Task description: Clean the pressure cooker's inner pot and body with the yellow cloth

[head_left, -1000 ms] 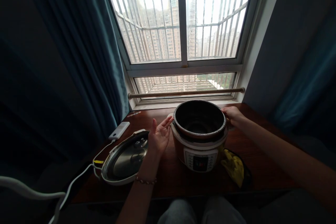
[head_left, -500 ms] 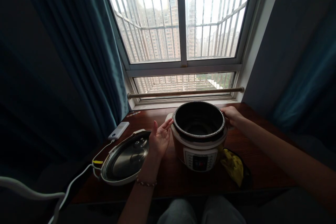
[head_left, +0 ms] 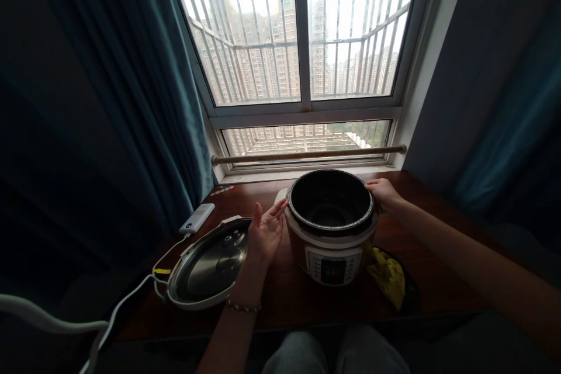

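Note:
In front of me stands a rice cooker (head_left: pixel 300 245) with a control panel on its front and its top uncovered. Its dark inner pot (head_left: pixel 331 198) sits in the body, with the rim standing above the cooker's edge; no food shows in it. My left hand (head_left: pixel 266 231) is open, thumb raised and fingers stretched out, the fingertips at the pot's left rim. On the right side, my right hand (head_left: pixel 383 194) pinches the pot's rim between thumb and fingers. The cooker's lid (head_left: pixel 214 263) lies on the table left of the cooker, metal inner side up, partly behind my left hand.
A yellow cloth (head_left: pixel 388 277) lies right of the cooker on the brown table (head_left: pixel 438 257). At the back left is a white power bank (head_left: pixel 197 218) with a white cable (head_left: pixel 127 292). Behind the table are a wooden rail (head_left: pixel 307 157) and a barred window; a blue curtain (head_left: pixel 144 99) hangs left.
My right hand's fingers have shifted slightly left, further over the pot's rim. My left hand, the pot and the lid look almost the same; the view has shifted slightly.

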Action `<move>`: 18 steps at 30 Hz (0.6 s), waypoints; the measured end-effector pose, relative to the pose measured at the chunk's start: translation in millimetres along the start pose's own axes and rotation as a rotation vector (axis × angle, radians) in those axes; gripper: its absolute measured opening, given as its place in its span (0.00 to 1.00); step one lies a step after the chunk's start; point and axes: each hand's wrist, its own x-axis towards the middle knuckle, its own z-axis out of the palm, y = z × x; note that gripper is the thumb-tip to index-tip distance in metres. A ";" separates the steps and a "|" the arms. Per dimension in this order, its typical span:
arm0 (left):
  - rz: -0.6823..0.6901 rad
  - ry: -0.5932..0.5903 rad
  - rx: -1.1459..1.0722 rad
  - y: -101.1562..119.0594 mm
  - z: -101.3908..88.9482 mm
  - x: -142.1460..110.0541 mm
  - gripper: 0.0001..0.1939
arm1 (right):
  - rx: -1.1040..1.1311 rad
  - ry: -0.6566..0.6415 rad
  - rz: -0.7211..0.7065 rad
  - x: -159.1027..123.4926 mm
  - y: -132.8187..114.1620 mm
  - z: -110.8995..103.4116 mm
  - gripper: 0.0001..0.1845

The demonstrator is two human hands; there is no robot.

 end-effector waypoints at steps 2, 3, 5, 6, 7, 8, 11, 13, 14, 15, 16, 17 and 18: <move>0.002 0.010 -0.001 -0.4 -0.6 0.8 0.30 | -0.014 0.011 -0.016 0.9 2.8 0.4 0.06; 0.002 0.010 -0.002 -0.6 -1.0 1.2 0.31 | -0.020 0.014 -0.025 0.8 3.8 0.9 0.06; 0.003 0.002 -0.003 -0.8 -1.9 1.7 0.31 | -0.035 0.017 -0.045 0.1 5.4 2.0 0.05; 0.002 -0.002 -0.004 -0.9 -2.3 1.8 0.32 | -0.044 0.021 -0.056 -0.5 6.1 2.6 0.05; 0.001 -0.006 -0.004 -0.9 -2.6 1.7 0.32 | -0.056 0.027 -0.069 -1.1 6.8 3.1 0.05; 0.000 -0.006 -0.004 -0.9 -2.9 1.6 0.32 | -0.072 0.034 -0.083 -1.7 7.4 3.5 0.04; -0.002 0.003 0.008 -0.9 -3.3 1.2 0.32 | -0.135 0.053 -0.129 -3.6 8.7 3.8 0.03; 0.001 0.002 0.016 -1.3 -3.6 1.3 0.31 | -0.184 0.064 -0.163 -4.5 8.9 3.1 0.05; 0.002 -0.002 0.018 -1.6 -3.9 1.5 0.31 | -0.208 0.069 -0.179 -4.7 8.9 2.5 0.06; 0.004 -0.007 0.019 -1.9 -4.2 1.8 0.31 | -0.231 0.074 -0.195 -4.8 8.7 1.7 0.07; 0.005 -0.012 0.019 -2.2 -4.5 2.2 0.31 | -0.253 0.078 -0.211 -4.7 8.6 1.0 0.08; 0.005 -0.017 0.020 -2.5 -4.9 2.7 0.31 | -0.273 0.081 -0.225 -4.5 8.4 0.4 0.09; 0.004 -0.020 0.022 -2.7 -5.3 3.1 0.31 | -0.291 0.081 -0.239 -4.2 8.3 -0.2 0.10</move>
